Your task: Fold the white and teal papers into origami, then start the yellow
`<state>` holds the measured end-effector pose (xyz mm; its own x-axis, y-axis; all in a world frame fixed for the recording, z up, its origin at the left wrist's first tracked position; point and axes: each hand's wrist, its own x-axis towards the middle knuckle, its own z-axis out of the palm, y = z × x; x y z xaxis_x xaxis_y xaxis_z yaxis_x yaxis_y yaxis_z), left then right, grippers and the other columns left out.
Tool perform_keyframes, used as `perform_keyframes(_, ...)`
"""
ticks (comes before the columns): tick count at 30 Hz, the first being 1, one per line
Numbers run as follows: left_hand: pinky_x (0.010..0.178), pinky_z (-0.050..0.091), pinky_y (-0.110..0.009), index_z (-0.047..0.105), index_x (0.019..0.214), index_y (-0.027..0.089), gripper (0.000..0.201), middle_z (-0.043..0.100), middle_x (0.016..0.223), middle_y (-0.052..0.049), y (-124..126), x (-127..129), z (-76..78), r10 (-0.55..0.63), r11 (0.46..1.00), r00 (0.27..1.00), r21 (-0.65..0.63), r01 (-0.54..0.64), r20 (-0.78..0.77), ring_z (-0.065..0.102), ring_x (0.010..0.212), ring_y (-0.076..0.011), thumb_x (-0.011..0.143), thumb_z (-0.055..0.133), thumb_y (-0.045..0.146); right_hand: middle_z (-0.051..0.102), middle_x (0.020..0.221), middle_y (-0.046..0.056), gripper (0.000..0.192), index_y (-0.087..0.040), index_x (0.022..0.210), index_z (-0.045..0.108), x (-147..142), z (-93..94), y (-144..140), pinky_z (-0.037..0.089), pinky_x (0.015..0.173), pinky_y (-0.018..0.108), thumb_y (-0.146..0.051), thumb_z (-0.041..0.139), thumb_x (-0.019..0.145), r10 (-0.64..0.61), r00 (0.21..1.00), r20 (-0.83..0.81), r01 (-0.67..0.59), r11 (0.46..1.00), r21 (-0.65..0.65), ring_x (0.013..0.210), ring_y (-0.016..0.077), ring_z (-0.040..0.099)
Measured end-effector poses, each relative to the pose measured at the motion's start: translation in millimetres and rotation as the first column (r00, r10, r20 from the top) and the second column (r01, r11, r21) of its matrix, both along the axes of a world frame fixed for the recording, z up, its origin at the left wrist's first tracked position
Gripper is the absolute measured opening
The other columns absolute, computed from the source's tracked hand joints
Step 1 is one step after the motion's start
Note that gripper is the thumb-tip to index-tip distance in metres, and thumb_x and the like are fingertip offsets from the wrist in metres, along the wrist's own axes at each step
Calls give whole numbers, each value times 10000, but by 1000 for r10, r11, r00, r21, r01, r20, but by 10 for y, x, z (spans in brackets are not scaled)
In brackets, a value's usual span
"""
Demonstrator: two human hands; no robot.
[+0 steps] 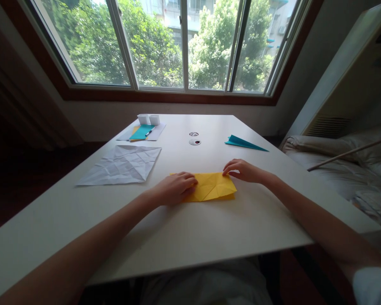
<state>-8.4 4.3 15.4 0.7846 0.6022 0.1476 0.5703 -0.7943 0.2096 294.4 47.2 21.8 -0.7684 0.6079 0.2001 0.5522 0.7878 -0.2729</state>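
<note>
A folded sheet of yellow paper (212,186) lies on the white table in front of me, creased, with its front edge lifting a little at the right. My left hand (175,188) rests flat over its left end, fingers stretched along the paper and hiding that part. At the far right corner, my right hand (241,170) is curled, with thumb and fingertips closed on the edge of the yellow paper.
Left of the hands lies a creased white sheet (123,164). Behind it are teal paper (142,131), a pen (150,131) and small white boxes (148,120). Two round table inserts (194,142) sit mid-table. A folded teal paper plane (244,143) lies right.
</note>
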Motion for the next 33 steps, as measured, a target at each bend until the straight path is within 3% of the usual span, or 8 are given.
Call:
perform_keyframes(3,896,406,-376,571,1044,225,267,571,1159,-87,6,11,0,72,995,996,72,-68,-55,507,1088,-248,874,401,341,655,961,68,266,-217,901,680,59,22,37,463,778,342,-200,421,841,-78,996,-52,82,994,68,872,190,584)
perform_keyframes(6,970,353,-414,561,1038,184,345,493,1269,-122,-37,76,-9,115,988,990,110,-106,-82,379,1229,-290,839,444,442,656,930,75,240,-199,855,674,-6,42,-5,460,781,352,-166,438,827,-125,986,-109,142,975,171,864,194,581)
perform_keyframes(10,1016,310,-413,437,1228,190,458,398,1364,-105,-129,174,-35,88,993,992,89,-80,-91,315,1279,-271,873,357,469,660,916,58,223,-196,855,657,-250,76,-195,455,789,369,-114,456,807,-98,991,-95,117,967,225,852,188,580)
perform_keyframes(15,1028,262,-455,314,1346,254,502,325,1417,-77,-182,212,-71,107,994,981,53,-100,-159,253,1309,-281,905,239,481,637,1025,56,238,-206,993,614,-464,72,-398,462,841,331,-163,436,842,-2,991,-132,10,998,61,966,171,554)
perform_keyframes(18,1037,213,-486,246,1384,273,565,223,1463,-81,-178,211,-92,148,988,970,-4,-152,-193,173,1336,-291,893,187,546,586,1155,71,317,-204,1155,535,-493,6,-419,419,924,369,-224,425,858,12,999,-44,-12,1000,-7,1072,193,511)
perform_keyframes(24,1061,129,-479,115,1418,278,644,116,1486,-49,-169,218,-106,171,978,961,-82,-192,-217,76,1357,-264,866,142,608,519,1246,101,437,-169,1258,452,-557,-158,-405,358,976,405,-165,390,825,-84,992,94,81,996,36,1133,216,464)
perform_keyframes(28,1072,121,-450,92,1426,184,724,116,1482,-58,-181,233,-88,198,969,953,-101,-226,-230,78,1358,-251,853,118,626,355,1400,107,504,-160,1362,326,-601,-210,-440,259,1044,423,-363,291,902,-161,976,147,163,987,-1,1264,237,335)
perform_keyframes(33,1078,109,-430,69,1426,154,759,86,1483,-62,-178,226,-62,197,966,950,-120,-231,-243,62,1361,-237,844,109,639,130,1482,83,683,-176,1427,102,-597,-200,-469,82,1092,469,-574,172,876,-150,960,238,186,973,-138,1355,235,132)
